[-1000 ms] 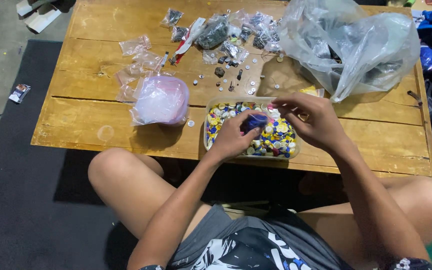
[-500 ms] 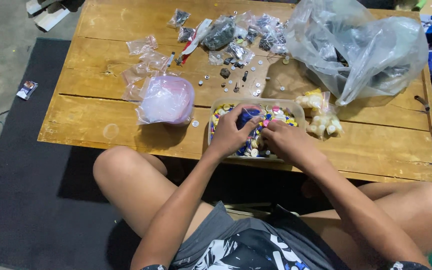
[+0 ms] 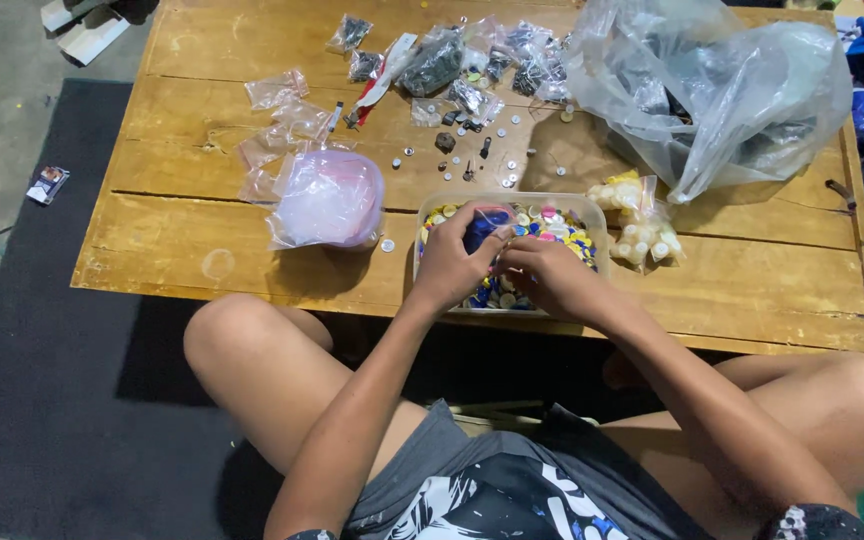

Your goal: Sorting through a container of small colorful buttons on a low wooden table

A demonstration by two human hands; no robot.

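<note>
A clear plastic tray (image 3: pixel 600 222) filled with small coloured caps sits at the near edge of the wooden worktop (image 3: pixel 202 230), its long axis running left to right along that edge. Both hands meet over it: the left hand (image 3: pixel 455 262) has its fingers clamped around a dark blue piece (image 3: pixel 479 230), and the right hand (image 3: pixel 550 280) presses in beside it, fingers curled together; what they pinch is hidden. To the left lies a pink-tinted bag (image 3: pixel 327 198), with bare wood between. A small bag of pale pieces (image 3: pixel 642 225) lies just right of the tray. Behind, loose screws and little packets (image 3: pixel 472 70) crowd the worktop beside a large clear bag (image 3: pixel 712 90).
</note>
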